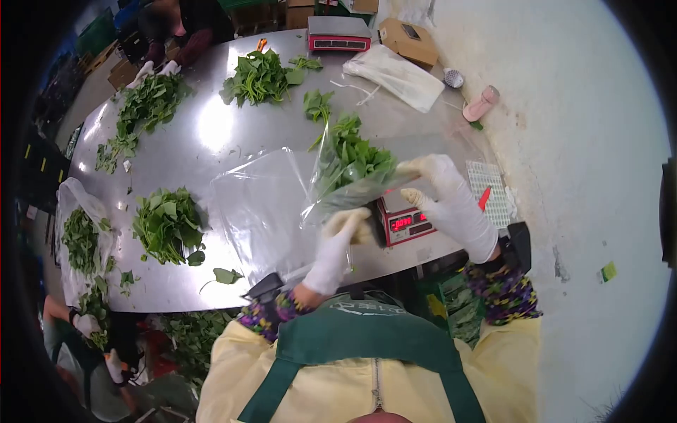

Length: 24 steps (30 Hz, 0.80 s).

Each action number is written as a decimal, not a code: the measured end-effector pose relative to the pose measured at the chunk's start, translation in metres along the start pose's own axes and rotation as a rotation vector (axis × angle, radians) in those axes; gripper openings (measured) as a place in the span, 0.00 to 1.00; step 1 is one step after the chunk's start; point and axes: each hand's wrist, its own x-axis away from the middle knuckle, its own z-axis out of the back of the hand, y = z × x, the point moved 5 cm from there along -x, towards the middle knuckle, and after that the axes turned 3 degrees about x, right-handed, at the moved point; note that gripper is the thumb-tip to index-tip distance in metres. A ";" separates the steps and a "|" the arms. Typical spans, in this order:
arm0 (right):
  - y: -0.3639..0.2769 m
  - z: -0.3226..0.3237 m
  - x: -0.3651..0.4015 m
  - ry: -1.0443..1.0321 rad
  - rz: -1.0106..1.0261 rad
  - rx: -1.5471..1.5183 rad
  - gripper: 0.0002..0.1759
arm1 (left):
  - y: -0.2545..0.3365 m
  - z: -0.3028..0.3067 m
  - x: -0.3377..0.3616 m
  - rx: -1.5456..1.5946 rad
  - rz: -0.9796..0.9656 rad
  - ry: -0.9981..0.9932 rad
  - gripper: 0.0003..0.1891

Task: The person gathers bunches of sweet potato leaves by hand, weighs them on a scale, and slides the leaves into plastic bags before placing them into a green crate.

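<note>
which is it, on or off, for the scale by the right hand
On: the scale by the right hand shows lit red digits on its front.

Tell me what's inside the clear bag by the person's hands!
The bag has green leaves in it. You can see the outer ones, but they cover the middle of the bunch, so I can't tell what's in there.

Apron [367,335], dark green with white print; jacket [310,388], pale yellow; sleeves [502,292], purple and yellow patterned; gloves [458,211], white; leaves [363,156], green; scale [395,236], red; bottle [481,104], pink; sheet [497,190], green-and-white grid; carton [405,46], brown.
</note>
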 end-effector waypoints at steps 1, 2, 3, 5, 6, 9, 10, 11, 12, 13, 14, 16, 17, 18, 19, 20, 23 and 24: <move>0.002 -0.004 0.002 0.007 0.052 0.002 0.18 | 0.008 0.028 0.004 -0.293 -0.195 0.191 0.35; 0.002 -0.006 0.003 0.020 0.100 0.000 0.12 | 0.038 0.041 0.011 -0.606 -0.530 0.315 0.38; -0.003 -0.003 0.000 0.046 0.107 0.018 0.07 | 0.063 0.045 0.020 -0.923 -0.864 0.426 0.42; -0.008 0.001 -0.013 0.040 0.172 0.009 0.08 | 0.088 0.051 -0.003 -0.993 -0.909 0.307 0.45; -0.012 0.007 -0.023 0.022 0.260 0.019 0.08 | 0.097 0.046 -0.014 -1.037 -0.967 0.203 0.48; -0.042 0.087 -0.058 0.198 0.232 0.012 0.07 | 0.089 0.048 -0.044 -0.812 -0.763 -0.044 0.48; -0.052 0.118 -0.061 0.212 0.175 -0.013 0.07 | 0.094 0.041 -0.045 -0.823 -0.760 -0.055 0.48; -0.044 0.142 -0.056 0.273 -0.080 -0.207 0.07 | 0.097 0.032 -0.046 -0.749 -0.630 -0.059 0.44; -0.033 0.161 -0.046 0.327 -0.332 -0.402 0.08 | 0.095 0.027 -0.047 -0.674 -0.503 -0.057 0.40; -0.044 0.193 -0.047 0.451 -0.134 -0.116 0.06 | 0.090 0.028 -0.051 -0.593 -0.482 0.015 0.25; -0.050 0.220 -0.047 0.565 0.069 0.174 0.05 | 0.090 0.025 -0.053 -0.596 -0.486 0.018 0.25; 0.021 0.288 -0.012 0.585 0.032 0.341 0.12 | 0.102 0.021 -0.052 -0.535 -0.739 0.111 0.14; 0.056 0.305 0.006 0.645 -0.073 0.242 0.13 | 0.108 0.015 -0.038 -0.422 -0.542 0.337 0.12; 0.089 0.311 0.019 0.699 -0.180 0.139 0.14 | 0.111 0.017 -0.040 -0.417 -0.547 0.350 0.12; 0.111 0.303 0.032 0.715 -0.172 0.138 0.13 | 0.121 0.023 -0.039 -0.352 -0.673 0.356 0.12; 0.130 0.283 0.046 0.727 -0.160 0.135 0.13 | 0.129 0.029 -0.036 -0.285 -0.801 0.366 0.12; 0.208 0.183 0.094 0.706 -0.378 0.074 0.11 | 0.155 0.031 -0.012 -0.268 -0.873 0.452 0.14; 0.194 0.140 0.101 0.646 -0.639 -0.128 0.11 | 0.161 0.034 -0.005 -0.249 -0.874 0.499 0.14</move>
